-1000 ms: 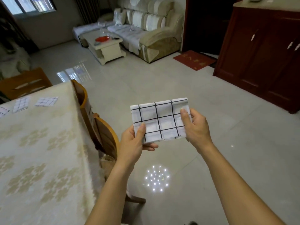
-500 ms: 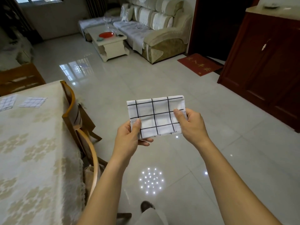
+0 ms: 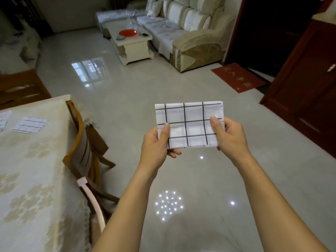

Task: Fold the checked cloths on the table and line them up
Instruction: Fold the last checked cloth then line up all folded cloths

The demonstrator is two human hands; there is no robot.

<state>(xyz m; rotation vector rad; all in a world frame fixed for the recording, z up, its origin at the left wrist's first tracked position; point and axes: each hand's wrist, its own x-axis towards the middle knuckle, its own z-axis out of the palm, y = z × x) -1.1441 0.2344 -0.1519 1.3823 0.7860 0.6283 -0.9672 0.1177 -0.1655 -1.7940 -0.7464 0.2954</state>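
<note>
Folded checked cloth (image 3: 189, 124) between both hands

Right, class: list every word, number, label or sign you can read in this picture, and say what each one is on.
Red doormat: gold characters along it, too blurred to read.
Folded checked cloth, held by the left hand and right hand: grid lines only, no writing.
Nothing else in the room carries readable text.

A second folded cloth (image 3: 4, 119) at the far left is cut by the frame edge. Both hands' fingers are mostly hidden behind the held cloth (image 3: 189, 124).
</note>
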